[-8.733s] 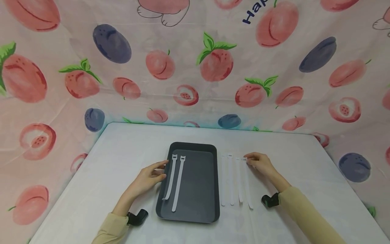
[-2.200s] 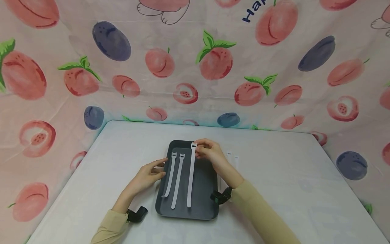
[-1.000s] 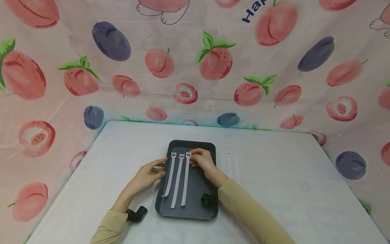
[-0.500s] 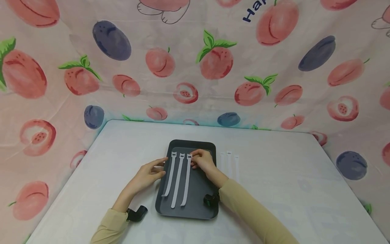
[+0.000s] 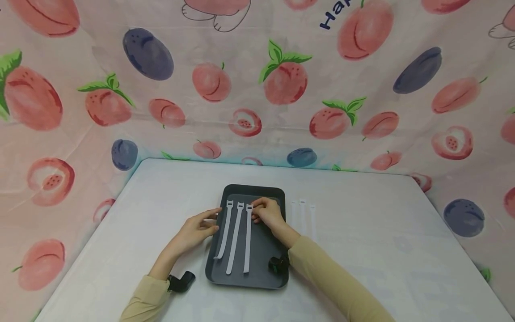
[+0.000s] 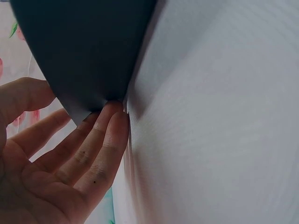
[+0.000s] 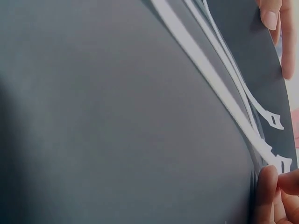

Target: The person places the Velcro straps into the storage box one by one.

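A dark grey tray [image 5: 267, 279] sits on the white table, with white slotted-head cable straps lying lengthwise inside it. The leftmost strap [image 5: 224, 237] has a curled lower end; the middle strap [image 5: 234, 241] lies beside it. My right hand [image 5: 268, 213] reaches over the tray and pinches the slotted head of a third strap [image 5: 247, 241], seen close up as a pale strap [image 7: 210, 77] in the right wrist view. My left hand [image 5: 196, 231] touches the tray's left side, its extended fingers [image 6: 105, 140] against the outer wall and thumb by the rim.
To the right of the tray lie three more white straps [image 5: 302, 219], partly hidden behind my right forearm. A fruit-print cloth [image 5: 257, 80] hangs behind the table [image 5: 382, 250]. Black wrist cameras [image 5: 182, 282] are worn on both wrists.
The right hand has carried one strap from the row on the right into the tray, beside the other two. Just now its tail has swung slightly right. The left hand stays at the tray's side.
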